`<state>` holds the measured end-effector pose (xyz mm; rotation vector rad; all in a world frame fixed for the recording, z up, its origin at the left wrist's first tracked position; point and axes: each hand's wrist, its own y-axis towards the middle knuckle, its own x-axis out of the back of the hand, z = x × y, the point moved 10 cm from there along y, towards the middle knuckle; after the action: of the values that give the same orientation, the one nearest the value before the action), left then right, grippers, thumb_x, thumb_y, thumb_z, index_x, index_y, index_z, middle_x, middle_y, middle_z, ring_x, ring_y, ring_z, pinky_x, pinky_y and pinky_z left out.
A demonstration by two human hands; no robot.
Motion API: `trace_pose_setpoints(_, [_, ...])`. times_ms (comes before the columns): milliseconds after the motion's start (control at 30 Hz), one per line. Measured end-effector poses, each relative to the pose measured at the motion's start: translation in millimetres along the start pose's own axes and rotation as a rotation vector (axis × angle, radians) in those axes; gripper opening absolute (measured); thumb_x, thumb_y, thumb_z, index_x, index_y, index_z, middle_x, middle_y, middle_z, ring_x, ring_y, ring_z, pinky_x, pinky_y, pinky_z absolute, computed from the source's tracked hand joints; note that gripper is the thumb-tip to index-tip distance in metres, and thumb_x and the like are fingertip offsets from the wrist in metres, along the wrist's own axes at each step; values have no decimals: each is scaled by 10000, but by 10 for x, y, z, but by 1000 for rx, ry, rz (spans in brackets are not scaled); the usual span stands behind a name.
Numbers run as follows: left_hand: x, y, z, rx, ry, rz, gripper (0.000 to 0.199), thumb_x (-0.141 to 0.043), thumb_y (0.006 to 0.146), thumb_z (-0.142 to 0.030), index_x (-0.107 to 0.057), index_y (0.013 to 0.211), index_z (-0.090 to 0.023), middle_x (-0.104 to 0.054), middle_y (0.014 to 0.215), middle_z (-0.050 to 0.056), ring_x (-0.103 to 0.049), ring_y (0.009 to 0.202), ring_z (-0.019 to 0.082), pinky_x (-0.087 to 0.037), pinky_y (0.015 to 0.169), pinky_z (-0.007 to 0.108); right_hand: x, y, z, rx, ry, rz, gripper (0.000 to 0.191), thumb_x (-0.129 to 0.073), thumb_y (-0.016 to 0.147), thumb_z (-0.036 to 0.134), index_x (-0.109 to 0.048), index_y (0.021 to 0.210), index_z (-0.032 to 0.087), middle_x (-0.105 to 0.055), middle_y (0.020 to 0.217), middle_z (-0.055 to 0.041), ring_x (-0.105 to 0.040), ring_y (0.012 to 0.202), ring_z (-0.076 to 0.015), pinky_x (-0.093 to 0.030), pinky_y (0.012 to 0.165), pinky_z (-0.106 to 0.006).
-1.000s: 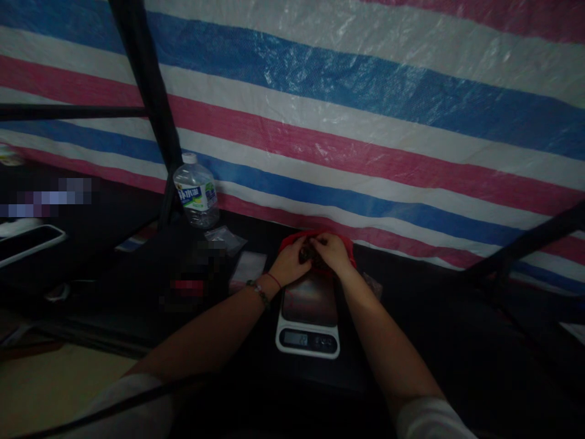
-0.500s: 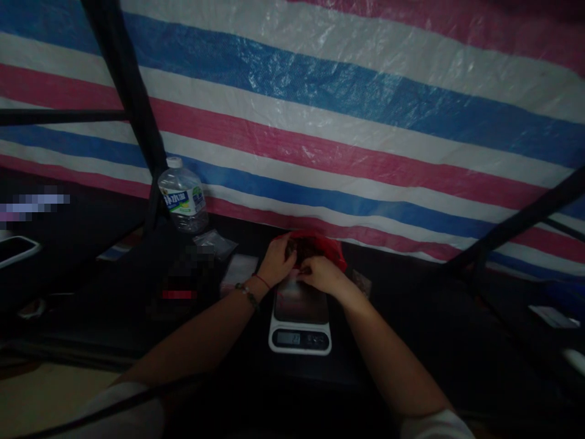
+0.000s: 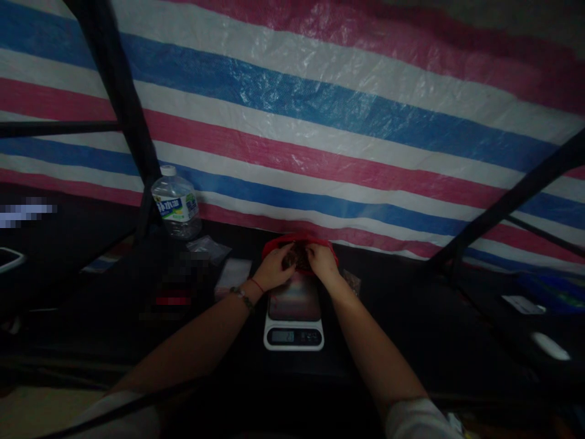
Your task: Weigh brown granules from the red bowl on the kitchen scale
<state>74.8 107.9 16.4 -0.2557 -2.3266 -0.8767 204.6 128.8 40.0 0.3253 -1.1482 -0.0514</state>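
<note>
A red container or bag [image 3: 269, 247] with brown crumbly-looking pieces [image 3: 299, 256] lies just behind a white kitchen scale [image 3: 294, 341]. My left hand [image 3: 275, 268] is at its left side, thumb and fingers apart, with brown pieces showing between them. From the right, my right hand [image 3: 322, 262] reaches in with its fingers curled down among the pieces; what they grip is hidden. A pale, shiny sheet or clear bag seems to lie on the scale's dark plate [image 3: 295, 302]. The digits on the display are too dim to read surely.
Left of the scale is a stack of clear bags [image 3: 233, 274], with a loose plastic bag [image 3: 208, 249] and a large clear bottle [image 3: 177, 204] behind. A small packet of brown stuff [image 3: 351, 281] lies right. Dark poles stand either side before a striped tarp [image 3: 320, 152].
My right hand has moved from above the scale's far edge into the red container, and its fingers are now in the brown pieces. My left hand stays near the container's left side. The view has shifted slightly.
</note>
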Motion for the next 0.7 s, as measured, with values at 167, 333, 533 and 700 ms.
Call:
trace_pose_setpoints(167, [-24, -18, -57, -30, 0, 48, 644, -609, 744, -236, -454, 1363, -148, -632, 1193, 129, -610, 1050, 241, -471, 941, 383, 138, -237, -7, 90, 168, -135, 290, -474, 847, 120, -705, 1012, 177, -717, 1024, -83, -656, 959, -204, -474, 905, -312])
trace_pose_setpoints(333, [-154, -91, -239, -187, -105, 264, 640, -615, 756, -277, -456, 1368, -174, -633, 1232, 104, -594, 1118, 226, -438, 980, 360, 206, -537, -56, 186, 329, -212, 296, -449, 850, 130, -691, 1007, 192, -713, 995, -74, -654, 937, -191, -496, 877, -332])
trace_pose_setpoints(533, [-55, -97, -439, -289, -173, 326, 833, -699, 701, -380, -356, 1434, -185, -675, 1172, 93, -585, 1135, 243, -409, 1002, 384, 192, -635, -150, 172, 403, -246, 284, -446, 857, 160, -689, 1000, 191, -717, 983, -70, -659, 919, -192, -502, 861, -336])
trace_pose_setpoints(700, [705, 144, -300, -57, -86, -7, 403, -453, 879, -417, -683, 1078, -152, -727, 975, 89, -660, 875, 203, -484, 805, 307, 317, -642, -218, 154, 455, -321, 281, -451, 868, 201, -698, 1000, 182, -723, 977, -73, -669, 898, -198, -512, 840, -333])
